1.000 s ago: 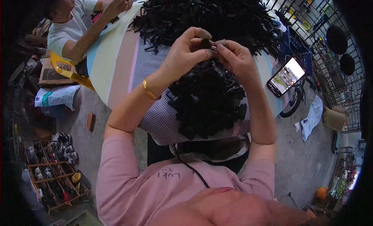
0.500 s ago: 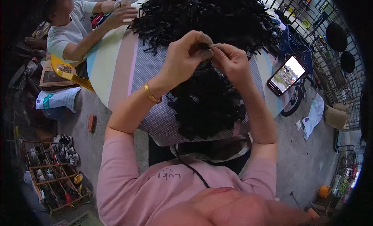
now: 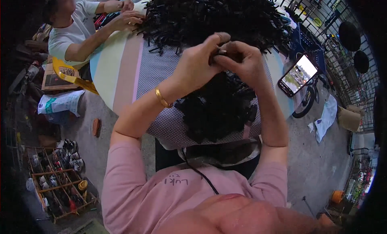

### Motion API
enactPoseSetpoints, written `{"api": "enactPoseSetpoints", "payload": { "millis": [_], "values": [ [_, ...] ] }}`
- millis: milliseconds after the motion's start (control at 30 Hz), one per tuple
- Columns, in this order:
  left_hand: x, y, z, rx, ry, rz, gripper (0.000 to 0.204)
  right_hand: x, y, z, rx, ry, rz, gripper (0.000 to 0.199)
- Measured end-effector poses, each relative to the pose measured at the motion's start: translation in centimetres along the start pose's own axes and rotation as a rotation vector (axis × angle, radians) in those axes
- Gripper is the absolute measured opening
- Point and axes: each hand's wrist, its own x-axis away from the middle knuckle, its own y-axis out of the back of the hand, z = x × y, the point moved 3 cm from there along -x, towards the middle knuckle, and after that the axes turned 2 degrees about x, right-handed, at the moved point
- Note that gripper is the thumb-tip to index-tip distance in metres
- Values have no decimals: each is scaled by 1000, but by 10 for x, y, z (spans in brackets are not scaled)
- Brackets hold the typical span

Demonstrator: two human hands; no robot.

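Note:
My left hand (image 3: 198,61) and my right hand (image 3: 246,64) meet above the table, fingers closed and pinching together. Between the fingertips is a small dark piece with a pale tip (image 3: 222,51), mostly hidden by the fingers. It looks like the black pieces around it, though its exact kind does not show. Beyond my hands lies a large heap of short black strip-like pieces (image 3: 213,16). A smaller pile of black pieces (image 3: 217,115) sits below my hands, at the table's near edge.
A patterned, striped cloth covers the round table (image 3: 125,77). A lit phone (image 3: 298,75) stands tilted at its right, near a blue crate (image 3: 308,44). Across at the left, a co-worker's hand (image 3: 125,21) touches the heap. A shoe rack (image 3: 58,181) stands at lower left.
My right hand's fingers have opened out into a wider curl, and a pale tip now shows between the hands. The co-worker's hands have shifted at the heap's edge.

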Motion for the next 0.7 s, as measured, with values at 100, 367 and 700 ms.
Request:
{"api": "enactPoseSetpoints", "payload": {
  "millis": [100,367,700],
  "values": [
    [-7,10,-3,88,-41,111,58,-2,7,-6,-74,25,-59,23],
    [-10,13,25,990,271,409,48,-4,18,-22,-444,-34,-23,17],
    [-5,5,28,705,344,336,20,-5,0,-9,-458,111,157,18]
  ]
}}
